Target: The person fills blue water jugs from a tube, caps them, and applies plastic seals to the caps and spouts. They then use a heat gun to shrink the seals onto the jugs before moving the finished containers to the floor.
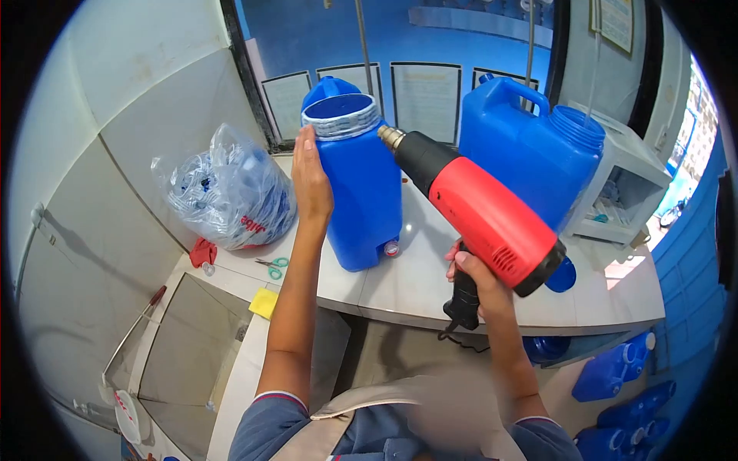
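A blue plastic jerrycan (pixel 361 192) stands upright on the white counter (pixel 415 284), with a clear film band around its wide open neck (pixel 342 119). My left hand (pixel 310 180) lies flat against the can's left side, fingers pointing up toward the neck. My right hand (pixel 475 280) grips the black handle of a red and black heat gun (pixel 480 211). The gun's metal nozzle (pixel 390 136) points at the banded neck from the right, very close to it.
A second blue jerrycan (pixel 538 154) stands behind the gun at right. A clear bag of caps and seals (pixel 227 192) lies at left, with green scissors (pixel 270 265), a red rag (pixel 203 252) and a yellow sponge (pixel 264 303). More blue cans (pixel 623 369) lie on the floor.
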Tool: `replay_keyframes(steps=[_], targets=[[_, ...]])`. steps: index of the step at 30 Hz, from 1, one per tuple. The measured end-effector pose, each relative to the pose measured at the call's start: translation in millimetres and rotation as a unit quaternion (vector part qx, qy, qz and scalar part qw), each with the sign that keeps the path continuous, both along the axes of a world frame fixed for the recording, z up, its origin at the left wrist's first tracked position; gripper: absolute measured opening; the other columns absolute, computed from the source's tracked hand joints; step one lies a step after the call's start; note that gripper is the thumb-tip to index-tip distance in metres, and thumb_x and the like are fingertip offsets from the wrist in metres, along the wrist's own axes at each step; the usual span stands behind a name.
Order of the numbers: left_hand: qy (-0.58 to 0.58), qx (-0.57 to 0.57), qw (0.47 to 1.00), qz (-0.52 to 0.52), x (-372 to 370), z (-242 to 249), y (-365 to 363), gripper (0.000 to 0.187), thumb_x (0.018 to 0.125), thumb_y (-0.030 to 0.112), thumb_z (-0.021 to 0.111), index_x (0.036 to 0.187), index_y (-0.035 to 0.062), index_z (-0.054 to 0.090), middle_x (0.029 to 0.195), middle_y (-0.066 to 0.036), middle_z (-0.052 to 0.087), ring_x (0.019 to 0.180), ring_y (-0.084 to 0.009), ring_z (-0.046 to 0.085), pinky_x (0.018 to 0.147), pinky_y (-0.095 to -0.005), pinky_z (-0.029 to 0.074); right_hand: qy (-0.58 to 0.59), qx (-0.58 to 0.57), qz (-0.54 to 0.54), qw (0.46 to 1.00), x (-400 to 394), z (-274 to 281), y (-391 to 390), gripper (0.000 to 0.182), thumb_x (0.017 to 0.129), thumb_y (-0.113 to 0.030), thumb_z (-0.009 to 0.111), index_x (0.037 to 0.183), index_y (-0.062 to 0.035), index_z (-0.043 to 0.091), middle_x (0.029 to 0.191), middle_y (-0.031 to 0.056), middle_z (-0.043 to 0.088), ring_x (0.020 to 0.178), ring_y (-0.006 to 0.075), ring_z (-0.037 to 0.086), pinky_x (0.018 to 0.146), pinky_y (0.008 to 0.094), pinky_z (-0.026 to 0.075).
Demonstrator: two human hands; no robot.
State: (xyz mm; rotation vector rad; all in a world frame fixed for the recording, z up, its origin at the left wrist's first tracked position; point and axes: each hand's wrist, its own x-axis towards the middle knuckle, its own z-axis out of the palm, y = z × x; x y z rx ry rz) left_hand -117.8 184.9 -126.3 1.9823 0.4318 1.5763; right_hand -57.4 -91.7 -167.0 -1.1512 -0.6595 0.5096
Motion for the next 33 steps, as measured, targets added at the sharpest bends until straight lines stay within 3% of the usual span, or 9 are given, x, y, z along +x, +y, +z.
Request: replay_keyframes(steps=[2,6,14,17,20,24,28,32,33], targets=[[0.006,-0.001,1.0,0.008,5.3,-0.5,-2.9,0.055,0.098,0.034,0.018,0.132,-0.0024,0.039,0.139,-0.02,0.036,0.132,-0.0338,0.026,0.109,-0.0373,0.016,0.073,0.037,0.033,0.996,10.5,3.8,-6.1,0.02,0.076,-0.014,0.063,0.092,-0.003,0.056,0.078,0.007,0.059,0.064,0.0126,0.058,0.057,0.0265,0.049],[0.025,0.009,0.997,0.072,13.5,0.6,-10.6,0.055,0.097,0.034,0.019,0.133,-0.0037,0.037,0.139,-0.021,0.034,0.133,-0.0344,0.025,0.108,-0.04,0.016,0.093,0.052,0.005,0.994,28.1,8.2,-4.4,0.023,0.075,-0.017,0.06,0.09,-0.0008,0.055,0.076,0.0104,0.059,0.06,0.0146,0.058,0.056,0.0282,0.049],[0.076,0.036,0.977,0.197,28.1,-1.3,-24.0,0.058,0.097,0.035,0.022,0.134,-0.0089,0.03,0.143,-0.023,0.026,0.135,-0.0363,0.017,0.109,-0.0425,0.011,0.15,0.058,0.077,0.984,84.5,16.6,9.6,0.025,0.076,-0.021,0.063,0.091,-0.0013,0.057,0.078,0.01,0.061,0.06,0.0147,0.059,0.055,0.0279,0.05],[0.08,0.037,0.973,0.214,28.6,-3.5,-23.8,0.056,0.098,0.034,0.023,0.134,-0.0078,0.031,0.142,-0.022,0.027,0.135,-0.0349,0.016,0.11,-0.038,0.011,0.163,0.051,0.108,0.979,104.3,19.1,19.9,0.025,0.076,-0.022,0.063,0.09,-0.0012,0.057,0.078,0.011,0.062,0.06,0.0149,0.059,0.055,0.0284,0.05],[0.065,0.021,0.98,0.189,26.1,-2.7,-26.7,0.057,0.097,0.036,0.021,0.135,-0.0067,0.03,0.143,-0.022,0.026,0.135,-0.0361,0.016,0.109,-0.0417,0.01,0.186,0.065,0.147,0.969,119.4,18.2,26.5,0.025,0.076,-0.022,0.062,0.089,-0.0007,0.057,0.078,0.0114,0.062,0.06,0.0151,0.059,0.055,0.0284,0.05],[0.042,0.015,0.986,0.162,18.4,-2.5,-19.6,0.057,0.098,0.036,0.021,0.135,-0.0054,0.031,0.142,-0.022,0.027,0.135,-0.0342,0.017,0.11,-0.039,0.011,0.179,0.047,0.173,0.967,117.6,16.8,13.7,0.025,0.076,-0.021,0.062,0.09,-0.0006,0.057,0.079,0.0114,0.061,0.06,0.0152,0.059,0.056,0.0285,0.05],[-0.054,-0.049,0.995,0.069,10.0,-5.4,-15.3,0.057,0.098,0.036,0.021,0.134,-0.006,0.032,0.141,-0.021,0.031,0.134,-0.0301,0.024,0.109,-0.0343,0.016,0.131,0.048,0.167,0.976,87.0,9.9,-1.2,0.023,0.075,-0.017,0.061,0.09,-0.0012,0.055,0.078,0.0105,0.059,0.06,0.0147,0.059,0.055,0.0281,0.05],[-0.093,-0.08,0.991,0.046,1.9,-4.5,-24.1,0.057,0.098,0.035,0.02,0.134,-0.0071,0.033,0.139,-0.021,0.034,0.131,-0.0281,0.03,0.108,-0.0325,0.02,-0.053,-0.002,0.122,0.991,59.5,-21.0,-1.1,0.023,0.079,-0.017,0.064,0.096,-0.0018,0.057,0.085,0.0074,0.059,0.073,0.0129,0.059,0.064,0.0267,0.049],[-0.094,-0.081,0.991,0.046,-0.9,-4.4,-23.9,0.057,0.098,0.035,0.02,0.134,-0.0071,0.033,0.139,-0.021,0.034,0.131,-0.0281,0.03,0.108,-0.0325,0.02,-0.143,0.015,0.075,0.987,52.2,-34.3,3.5,0.023,0.08,-0.015,0.065,0.098,-0.0024,0.058,0.086,0.0072,0.059,0.074,0.0135,0.059,0.066,0.0271,0.05]])
